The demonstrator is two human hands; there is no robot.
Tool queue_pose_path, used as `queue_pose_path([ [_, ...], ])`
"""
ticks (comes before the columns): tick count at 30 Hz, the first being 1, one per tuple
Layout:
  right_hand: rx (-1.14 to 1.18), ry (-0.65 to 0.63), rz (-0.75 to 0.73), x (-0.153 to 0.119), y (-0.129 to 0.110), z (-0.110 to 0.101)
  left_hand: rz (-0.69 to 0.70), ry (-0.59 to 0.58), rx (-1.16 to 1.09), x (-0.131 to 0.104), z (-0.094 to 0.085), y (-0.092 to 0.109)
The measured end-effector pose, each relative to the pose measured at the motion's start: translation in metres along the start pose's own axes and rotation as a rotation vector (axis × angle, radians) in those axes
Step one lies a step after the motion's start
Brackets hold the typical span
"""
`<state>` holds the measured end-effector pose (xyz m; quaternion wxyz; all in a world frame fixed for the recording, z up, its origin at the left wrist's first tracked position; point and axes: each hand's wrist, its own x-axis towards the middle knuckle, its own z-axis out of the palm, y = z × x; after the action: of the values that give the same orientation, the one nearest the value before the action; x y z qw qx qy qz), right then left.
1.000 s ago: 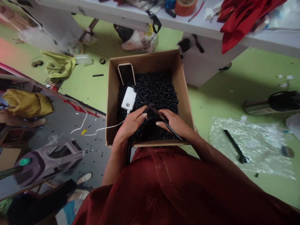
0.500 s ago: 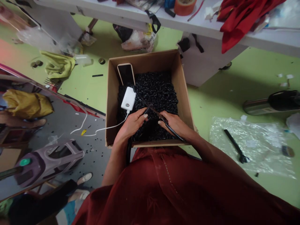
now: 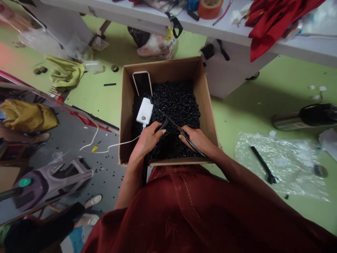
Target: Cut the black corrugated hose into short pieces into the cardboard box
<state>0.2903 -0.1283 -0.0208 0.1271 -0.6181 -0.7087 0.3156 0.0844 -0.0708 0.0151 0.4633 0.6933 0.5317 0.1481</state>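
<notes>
A cardboard box (image 3: 206, 105) in front of me holds a heap of small black pieces (image 3: 176, 95). My left hand (image 3: 150, 137) is closed on a black ribbed strip (image 3: 163, 125), with the thumb pressed along it. My right hand (image 3: 194, 137) grips dark scissors (image 3: 172, 122) whose long blades point up and left, past the strip's end. The black handle runs back under my right palm. A white power bank (image 3: 144, 111) lies on the pieces left of the blades, and a phone (image 3: 142, 83) leans on the box's far left wall.
A white cable (image 3: 121, 144) crosses the box's left edge. A white table (image 3: 237, 32) with orange tape (image 3: 210, 8) and red cloth (image 3: 276, 28) stands ahead. A plastic sheet (image 3: 297, 165) and metal flask (image 3: 286, 121) lie right. Another person's feet (image 3: 93, 201) show lower left.
The scissor blades and the black strip's end have shifted slightly, and more of the strip's ribbed end shows between the hands. The whole view has moved a little.
</notes>
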Motion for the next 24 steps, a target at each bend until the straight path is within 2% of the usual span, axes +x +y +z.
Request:
queue_pose_path([
  [4, -0.012, 0.036, 0.021, 0.001, -0.001, 0.002, -0.029, 0.010, -0.017, 0.001, 0.001, -0.002],
  [9, 0.014, 0.129, 0.039, 0.002, -0.002, 0.002, -0.073, 0.004, -0.176, 0.002, 0.004, -0.003],
  [15, 0.112, 0.190, 0.019, 0.001, -0.002, -0.002, -0.036, -0.053, -0.289, 0.003, 0.005, -0.003],
  [19, 0.182, 0.188, 0.007, 0.002, -0.002, -0.001, -0.036, -0.088, -0.485, 0.003, 0.002, 0.004],
  [24, 0.194, 0.193, -0.029, 0.001, -0.003, 0.001, -0.022, -0.192, -0.691, 0.002, -0.004, 0.014],
])
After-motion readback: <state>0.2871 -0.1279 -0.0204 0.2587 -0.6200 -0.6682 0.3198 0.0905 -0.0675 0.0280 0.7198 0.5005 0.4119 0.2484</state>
